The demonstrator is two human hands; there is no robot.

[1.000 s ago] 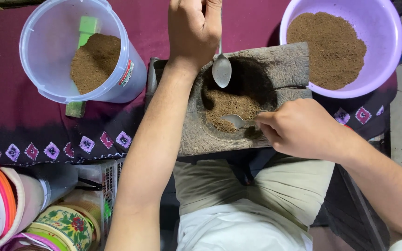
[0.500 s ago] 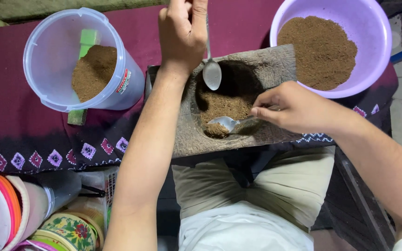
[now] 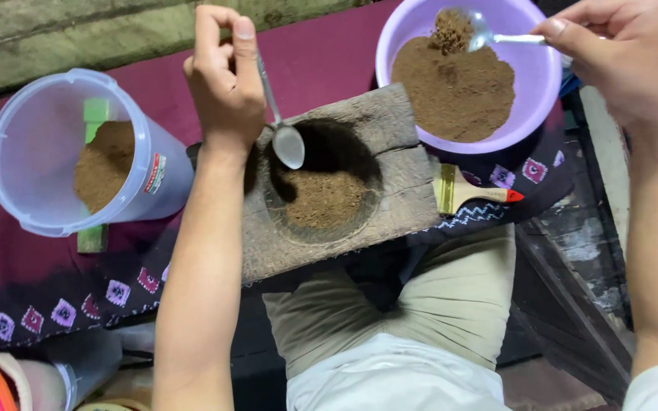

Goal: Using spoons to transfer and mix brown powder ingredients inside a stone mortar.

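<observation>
Overhead, the right hand (image 3: pixel 626 61) sat at about two o'clock, fingers pinched on the handle of a metal spoon (image 3: pixel 489 34) whose bowl, heaped with brown powder, hung over the far side of the purple bowl (image 3: pixel 397 46). That bowl held a mound of the same brown powder (image 3: pixel 455 87). Toward eleven o'clock the left hand (image 3: pixel 226 84) was closed around the handle of a second spoon (image 3: pixel 287 144), its empty bowl hanging over the left rim of the hollow in the wooden block (image 3: pixel 397 205). More powder lay in that hollow at the centre. A small paintbrush (image 3: pixel 470 194) with a red-tipped handle lay just beside the block at three o'clock. A clear plastic tub (image 3: pixel 17 144) with powder stood at nine o'clock on the maroon cloth (image 3: pixel 329 53)
</observation>
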